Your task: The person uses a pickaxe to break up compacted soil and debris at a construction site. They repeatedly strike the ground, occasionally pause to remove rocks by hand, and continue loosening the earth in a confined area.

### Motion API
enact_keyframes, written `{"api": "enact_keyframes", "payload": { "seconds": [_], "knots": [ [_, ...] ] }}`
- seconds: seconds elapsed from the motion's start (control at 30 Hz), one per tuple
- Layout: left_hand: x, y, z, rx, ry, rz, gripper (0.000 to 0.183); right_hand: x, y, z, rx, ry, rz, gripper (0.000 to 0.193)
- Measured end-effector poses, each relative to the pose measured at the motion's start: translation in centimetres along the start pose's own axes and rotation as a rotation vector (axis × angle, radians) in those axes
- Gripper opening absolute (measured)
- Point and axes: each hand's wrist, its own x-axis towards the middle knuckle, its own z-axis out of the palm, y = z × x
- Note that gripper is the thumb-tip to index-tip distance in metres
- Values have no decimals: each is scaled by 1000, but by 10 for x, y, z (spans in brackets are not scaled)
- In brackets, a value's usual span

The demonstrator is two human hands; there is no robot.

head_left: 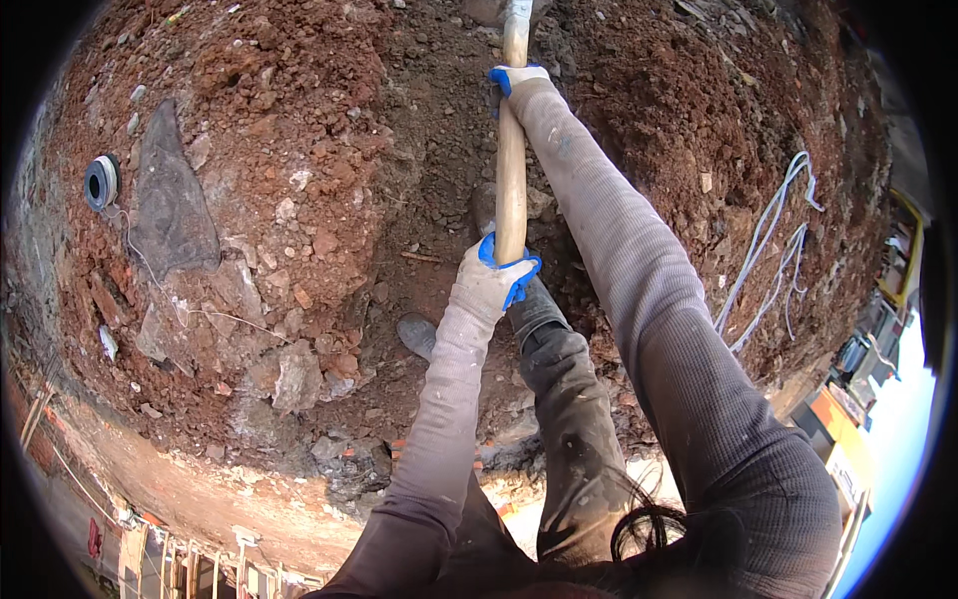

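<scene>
OK, gloved L+R fingers round hndl

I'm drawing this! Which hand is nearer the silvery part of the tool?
Right. The right hand grips the wooden handle near the silvery part; the left hand grips it farther back.

Tool handle: smooth wood, faint sheen
Tool neck: dull, metal-looking
Gloves: matt cloth, smooth rubbery-looking coating
Sleeves: ribbed matt knit
Trousers: matt cloth, dirt-smeared
Soil: rough, crumbly, matt
Rag: coarse matt fabric
</scene>
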Motion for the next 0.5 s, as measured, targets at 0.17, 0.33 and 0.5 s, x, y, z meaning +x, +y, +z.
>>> {"api": "enact_keyframes", "payload": {
  "seconds": [0.17,0.33,0.5],
  "knots": [
    [34,64,28,-36,-98,-129,22,75,-35,-12,-164,123,50,33],
    [62,209,120,-193,-84,-218,22,146,-125,-61,-255,-172,117,25],
    [125,412,184,-397,-252,-319,41,193,-236,-116,42,-527,208,16]
  ]
}}
